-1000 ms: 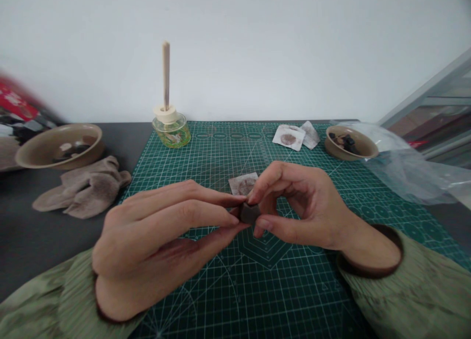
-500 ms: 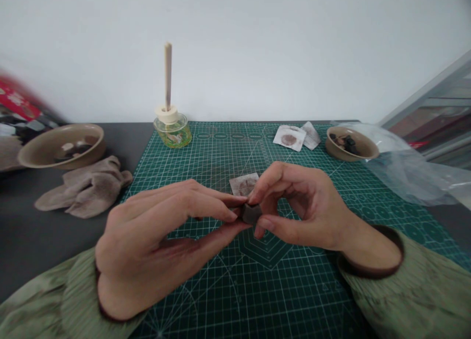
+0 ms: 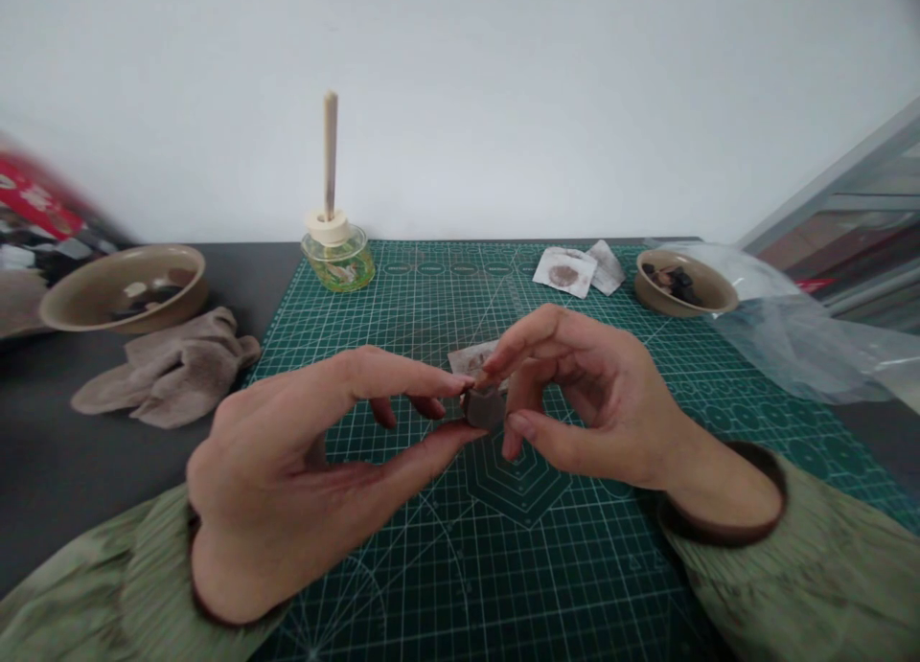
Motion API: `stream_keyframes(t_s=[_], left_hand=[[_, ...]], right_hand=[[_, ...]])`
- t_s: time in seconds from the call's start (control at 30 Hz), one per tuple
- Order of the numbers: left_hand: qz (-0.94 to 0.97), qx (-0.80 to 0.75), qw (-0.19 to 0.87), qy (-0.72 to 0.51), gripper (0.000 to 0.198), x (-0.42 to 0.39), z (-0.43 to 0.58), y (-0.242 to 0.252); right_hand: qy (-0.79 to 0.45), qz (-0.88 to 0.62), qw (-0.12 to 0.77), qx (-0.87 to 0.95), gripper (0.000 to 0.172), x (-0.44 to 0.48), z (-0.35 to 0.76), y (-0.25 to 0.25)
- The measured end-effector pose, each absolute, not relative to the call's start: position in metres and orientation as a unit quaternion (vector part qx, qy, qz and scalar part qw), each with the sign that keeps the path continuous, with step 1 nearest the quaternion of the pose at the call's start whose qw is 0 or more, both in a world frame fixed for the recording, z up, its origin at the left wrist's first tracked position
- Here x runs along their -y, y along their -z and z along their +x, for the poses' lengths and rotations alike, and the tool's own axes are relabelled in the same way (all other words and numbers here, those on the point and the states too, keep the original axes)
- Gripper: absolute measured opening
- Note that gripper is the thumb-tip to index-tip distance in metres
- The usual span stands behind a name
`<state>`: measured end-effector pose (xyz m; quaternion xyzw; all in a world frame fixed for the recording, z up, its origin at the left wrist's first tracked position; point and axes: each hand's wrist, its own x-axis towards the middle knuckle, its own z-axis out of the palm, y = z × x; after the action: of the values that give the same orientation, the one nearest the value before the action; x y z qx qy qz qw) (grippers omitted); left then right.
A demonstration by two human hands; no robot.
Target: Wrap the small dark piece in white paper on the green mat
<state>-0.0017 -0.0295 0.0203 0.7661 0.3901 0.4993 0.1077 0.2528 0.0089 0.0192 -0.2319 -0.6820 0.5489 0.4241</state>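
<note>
Dark lump pinched between left hand and right hand, narrow grip; stained paper square just behind.

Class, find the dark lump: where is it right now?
In the head view, the dark lump sits mid-frame, pinched between the left hand and right hand, just in front of a paper square on the green cutting mat.

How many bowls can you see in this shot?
2. One bowl stands on the dark tabletop at far left, beyond the cloth; the second bowl stands at the far right of the green cutting mat. Neither is hidden.
</note>
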Motion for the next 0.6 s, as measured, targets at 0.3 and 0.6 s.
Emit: stream_keyframes(t_s=[0.3,0.6], left_hand=[[0.773,-0.382,0.115,-0.493,0.018,0.0272,-0.0017,-0.0205],[0.77,-0.387,0.155,-0.483,0.024,0.0231,0.0016,-0.0242]], right_hand=[[-0.523,-0.23,0.434,0.697,0.031,-0.0124,0.2516,-0.0205],[-0.479,-0.244,0.453,0.711,0.023,-0.0129,0.2506,-0.0214]])
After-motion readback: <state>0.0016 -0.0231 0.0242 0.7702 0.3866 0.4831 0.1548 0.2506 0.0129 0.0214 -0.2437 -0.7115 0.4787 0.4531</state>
